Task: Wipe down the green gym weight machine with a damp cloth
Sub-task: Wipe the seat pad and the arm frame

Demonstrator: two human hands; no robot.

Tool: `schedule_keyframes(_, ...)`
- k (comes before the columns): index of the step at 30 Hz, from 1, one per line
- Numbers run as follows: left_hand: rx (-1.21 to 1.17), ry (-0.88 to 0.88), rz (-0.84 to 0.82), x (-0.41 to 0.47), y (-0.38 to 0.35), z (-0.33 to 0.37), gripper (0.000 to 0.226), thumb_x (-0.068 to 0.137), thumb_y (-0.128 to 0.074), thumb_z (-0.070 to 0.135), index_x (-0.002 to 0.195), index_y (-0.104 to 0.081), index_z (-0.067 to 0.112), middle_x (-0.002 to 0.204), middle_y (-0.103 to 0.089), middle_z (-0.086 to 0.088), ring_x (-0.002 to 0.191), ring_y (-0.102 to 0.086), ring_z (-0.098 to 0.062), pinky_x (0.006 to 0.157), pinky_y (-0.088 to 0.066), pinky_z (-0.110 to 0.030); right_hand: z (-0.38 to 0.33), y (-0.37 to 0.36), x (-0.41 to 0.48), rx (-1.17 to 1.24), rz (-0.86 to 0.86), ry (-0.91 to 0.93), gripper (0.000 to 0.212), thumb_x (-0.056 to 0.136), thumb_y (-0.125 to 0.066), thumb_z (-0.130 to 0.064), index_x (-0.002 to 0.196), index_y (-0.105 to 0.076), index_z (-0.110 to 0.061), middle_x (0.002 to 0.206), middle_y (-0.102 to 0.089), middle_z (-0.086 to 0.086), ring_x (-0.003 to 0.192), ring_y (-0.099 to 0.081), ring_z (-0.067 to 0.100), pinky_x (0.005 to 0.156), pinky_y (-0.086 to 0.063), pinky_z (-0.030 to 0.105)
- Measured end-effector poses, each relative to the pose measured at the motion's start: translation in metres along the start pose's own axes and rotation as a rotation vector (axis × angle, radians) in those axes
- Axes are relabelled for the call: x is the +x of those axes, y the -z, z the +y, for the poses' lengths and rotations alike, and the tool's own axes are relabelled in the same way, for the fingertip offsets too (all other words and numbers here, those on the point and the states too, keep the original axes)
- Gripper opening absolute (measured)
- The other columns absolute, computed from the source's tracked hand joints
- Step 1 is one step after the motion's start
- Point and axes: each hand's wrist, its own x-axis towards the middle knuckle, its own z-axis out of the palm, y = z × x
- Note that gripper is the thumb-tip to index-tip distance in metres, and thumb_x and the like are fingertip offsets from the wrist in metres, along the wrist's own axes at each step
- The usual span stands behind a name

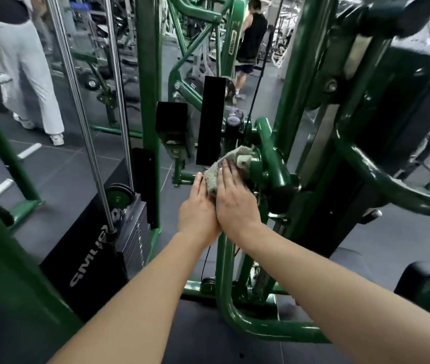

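The green weight machine (271, 153) fills the middle of the view, with green tubes, a pivot hub and black pads. A grey-green cloth (231, 160) is draped over the hub at the centre. My right hand (234, 195) lies flat on the cloth with straight fingers and presses it against the hub. My left hand (199, 208) is beside it on the left; its fingers reach to the cloth's left edge and look straight. Both heels of the hands touch. What lies under the cloth is hidden.
A black weight stack (127, 232) with chrome guide rods (77, 95) stands at the left. A curved green handle bar (381, 177) sweeps across the right. A person in grey trousers (25, 74) stands at the far left, and another person (250, 43) stands behind the machine.
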Motion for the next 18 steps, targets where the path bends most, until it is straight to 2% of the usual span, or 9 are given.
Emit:
schedule_keyframes(3, -0.006, -0.015, -0.125, -0.002, 0.015, -0.003, 0.098, 0.098, -0.054, 0.031, 0.163, 0.018, 0.021, 0.173, 0.02, 0.0, 0.159, 0.019, -0.017, 0.1, -0.052, -0.036, -0.007, -0.002, 0.001, 0.07, -0.088, -0.012, 0.066, 0.104, -0.025, -0.014, 0.159, 0.004, 0.008, 0.17, -0.002, 0.026, 0.154, -0.02, 0.04, 0.126, -0.023, 0.043)
schedule_keyframes(6, -0.032, -0.071, -0.23, -0.002, 0.038, -0.018, 0.096, 0.096, -0.059, 0.026, 0.167, 0.006, 0.02, 0.174, 0.015, 0.003, 0.159, 0.016, -0.014, 0.111, -0.046, -0.039, -0.016, 0.015, -0.005, 0.19, -0.208, -0.028, 0.065, 0.104, -0.037, -0.015, 0.16, -0.014, 0.006, 0.167, -0.021, 0.022, 0.149, -0.031, 0.035, 0.121, -0.034, 0.041)
schedule_keyframes(7, -0.07, -0.065, -0.262, -0.007, 0.042, -0.022, 0.093, 0.094, -0.061, 0.023, 0.168, -0.004, 0.02, 0.175, 0.007, 0.003, 0.161, 0.004, -0.016, 0.114, -0.043, -0.039, -0.018, 0.028, -0.01, 0.281, -0.255, -0.059, 0.061, 0.102, -0.044, -0.016, 0.157, -0.028, 0.003, 0.162, -0.034, 0.019, 0.144, -0.038, 0.033, 0.115, -0.041, 0.04)
schedule_keyframes(9, -0.22, 0.024, -0.295, -0.028, 0.048, -0.024, 0.081, 0.092, -0.065, 0.024, 0.163, -0.027, 0.023, 0.172, -0.016, 0.002, 0.157, -0.024, -0.021, 0.115, -0.042, -0.041, -0.019, 0.058, -0.026, 0.533, -0.423, -0.14, 0.038, 0.097, -0.05, -0.013, 0.134, -0.055, -0.007, 0.137, -0.06, 0.012, 0.12, -0.057, 0.031, 0.096, -0.052, 0.041)
schedule_keyframes(11, -0.363, 0.161, -0.279, -0.057, 0.055, -0.016, 0.085, 0.086, -0.075, 0.029, 0.16, -0.033, 0.02, 0.17, -0.022, 0.001, 0.154, -0.03, -0.022, 0.119, -0.037, -0.043, -0.017, 0.081, -0.05, 0.776, -0.513, -0.217, 0.022, 0.096, -0.046, -0.008, 0.112, -0.059, -0.01, 0.113, -0.066, 0.007, 0.099, -0.061, 0.028, 0.082, -0.052, 0.038)
schedule_keyframes(13, -0.491, 0.24, -0.211, -0.081, 0.067, -0.006, 0.093, 0.078, -0.083, 0.029, 0.157, -0.036, 0.019, 0.165, -0.032, -0.002, 0.149, -0.037, -0.022, 0.121, -0.035, -0.044, -0.007, 0.1, -0.079, 0.979, -0.526, -0.3, 0.022, 0.097, -0.044, -0.006, 0.108, -0.062, -0.009, 0.107, -0.068, 0.008, 0.097, -0.062, 0.028, 0.083, -0.053, 0.038)
schedule_keyframes(15, -0.612, 0.243, -0.204, -0.098, 0.075, 0.002, 0.097, 0.067, -0.087, 0.036, 0.152, -0.043, 0.025, 0.147, -0.049, 0.001, 0.134, -0.05, -0.017, 0.113, -0.043, -0.04, 0.005, 0.111, -0.114, 1.215, -0.507, -0.42, 0.02, 0.099, -0.051, -0.008, 0.106, -0.069, -0.011, 0.106, -0.072, 0.008, 0.099, -0.065, 0.022, 0.083, -0.055, 0.033)
schedule_keyframes(17, -0.656, 0.137, -0.35, -0.112, 0.078, 0.016, 0.091, 0.058, -0.083, 0.051, 0.142, -0.053, 0.033, 0.13, -0.061, 0.008, 0.117, -0.06, -0.011, 0.103, -0.051, -0.036, 0.02, 0.115, -0.158, 1.45, -0.472, -0.581, 0.019, 0.1, -0.059, -0.011, 0.096, -0.074, -0.022, 0.1, -0.076, -0.002, 0.094, -0.068, 0.012, 0.082, -0.054, 0.024)
schedule_keyframes(18, -0.658, 0.062, -0.441, -0.116, 0.074, 0.024, 0.08, 0.058, -0.079, 0.056, 0.133, -0.06, 0.034, 0.123, -0.067, 0.012, 0.112, -0.064, -0.008, 0.099, -0.054, -0.035, 0.027, 0.118, -0.18, 1.513, -0.436, -0.645, 0.021, 0.1, -0.061, -0.011, 0.094, -0.075, -0.026, 0.098, -0.077, -0.006, 0.095, -0.07, 0.009, 0.084, -0.055, 0.025)
